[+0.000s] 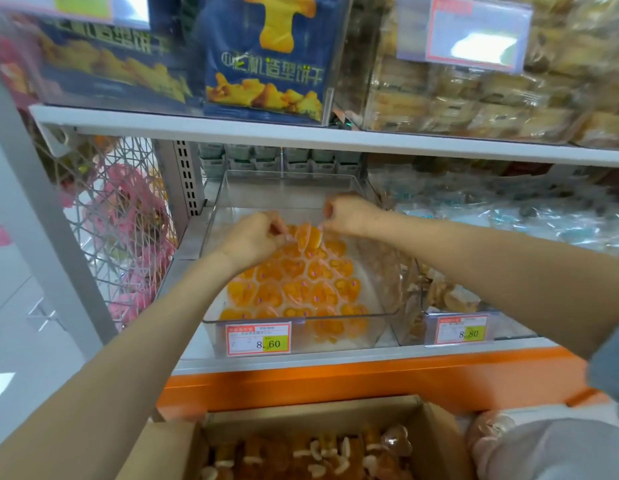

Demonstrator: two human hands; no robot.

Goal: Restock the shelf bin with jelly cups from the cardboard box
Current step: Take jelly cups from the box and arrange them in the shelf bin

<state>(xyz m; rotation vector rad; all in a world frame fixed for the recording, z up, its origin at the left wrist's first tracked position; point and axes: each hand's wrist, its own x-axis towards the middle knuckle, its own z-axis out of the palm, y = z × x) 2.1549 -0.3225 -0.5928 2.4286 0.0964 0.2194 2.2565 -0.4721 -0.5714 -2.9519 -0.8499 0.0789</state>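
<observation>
Fingers [278, 231] pinching two jelly cups [308, 235], one bin [287, 192]

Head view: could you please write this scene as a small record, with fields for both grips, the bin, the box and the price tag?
left grip: curled fingers pinch the held cups from the left
right grip: pinches the same cups from the right
held cups: orange, raised over the back of the pile
bin: clear, on the lower shelf, back part bare
pile: orange jelly cups, front and middle of the bin
box: cardboard, open, below the shelf, blurred goods inside
price tag: on the bin's front, reads 8.60
</observation>
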